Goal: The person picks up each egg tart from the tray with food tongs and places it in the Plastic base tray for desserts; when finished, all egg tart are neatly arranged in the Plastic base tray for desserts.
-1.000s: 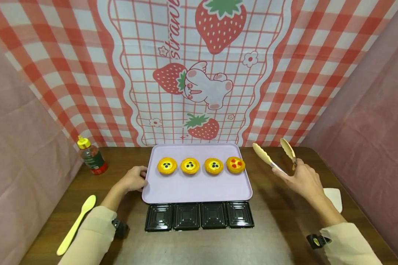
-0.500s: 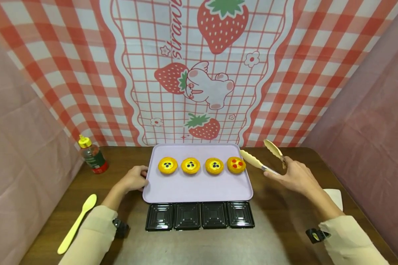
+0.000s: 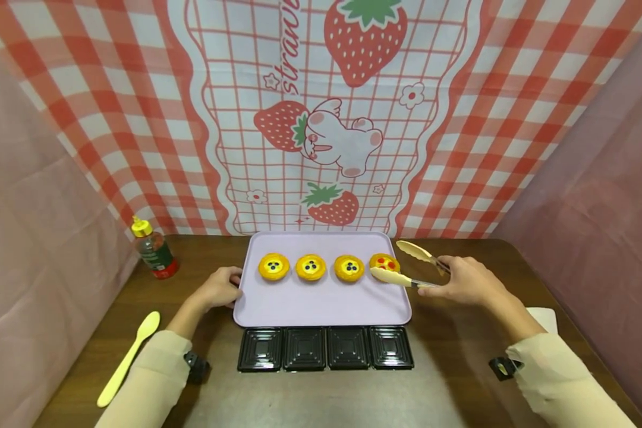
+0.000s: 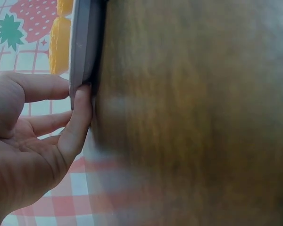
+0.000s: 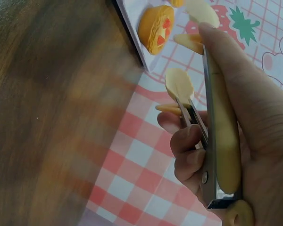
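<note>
While a red-and-white checked cloth [image 3: 321,122] printed with strawberries hangs at twelve o'clock, a brown worktop [image 3: 192,255] spreads below it, with directions taken from the middle of a pale lilac tray [image 3: 321,306]. At six, four black square containers [image 3: 348,348] sit in a row just beside the tray. At nine, the left hand [image 3: 222,288] pinches the tray's edge between its fingers. At three, the right hand [image 3: 468,279] has its fingers curled round cream-tipped metal tongs [image 5: 224,122], whose jaws are spread. Between eight and nine lies a yellow spoon [image 3: 128,360]; just above nine stands a yellow-capped bottle [image 3: 155,252]. Across the tray run three blue-dotted tarts [image 3: 311,268], then a red-topped tart [image 3: 383,262] towards three, partly hidden by one tip; contact cannot be told.
</note>
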`<state>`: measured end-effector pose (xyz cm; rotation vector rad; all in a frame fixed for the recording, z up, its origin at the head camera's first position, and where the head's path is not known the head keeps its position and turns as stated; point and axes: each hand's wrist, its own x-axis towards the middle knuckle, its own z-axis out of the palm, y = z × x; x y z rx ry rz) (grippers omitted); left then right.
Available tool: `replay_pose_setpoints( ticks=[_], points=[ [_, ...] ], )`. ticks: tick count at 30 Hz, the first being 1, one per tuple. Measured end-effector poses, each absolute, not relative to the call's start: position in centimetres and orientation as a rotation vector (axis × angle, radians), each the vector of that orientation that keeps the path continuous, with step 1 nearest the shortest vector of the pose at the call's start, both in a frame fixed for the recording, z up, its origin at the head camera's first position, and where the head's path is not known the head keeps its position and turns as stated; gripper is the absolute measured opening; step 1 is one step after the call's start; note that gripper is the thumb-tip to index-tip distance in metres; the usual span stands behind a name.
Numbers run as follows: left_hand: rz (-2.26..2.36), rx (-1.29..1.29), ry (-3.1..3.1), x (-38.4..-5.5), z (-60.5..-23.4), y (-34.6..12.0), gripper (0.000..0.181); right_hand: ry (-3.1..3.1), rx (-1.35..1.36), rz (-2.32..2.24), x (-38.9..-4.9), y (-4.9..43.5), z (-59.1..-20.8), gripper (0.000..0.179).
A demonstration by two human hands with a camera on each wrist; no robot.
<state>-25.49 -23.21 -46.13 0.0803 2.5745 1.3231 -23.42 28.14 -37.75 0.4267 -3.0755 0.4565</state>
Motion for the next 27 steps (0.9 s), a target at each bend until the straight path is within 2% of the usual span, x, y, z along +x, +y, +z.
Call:
replay_pose_setpoints(
  ticks=[12,27],
  points=[
    [1.307,0.067,2.561,-25.8,-46.4,-23.6,0.059,-3.191,0.406,0.346,-24.5,27.4,-38.1,0.094],
    [1.332,0.077,2.571,-25.9,-46.3,-23.4,0.057,-3.227,0.412,0.310,-25.2,26.8,-38.7,0.075]
  ],
)
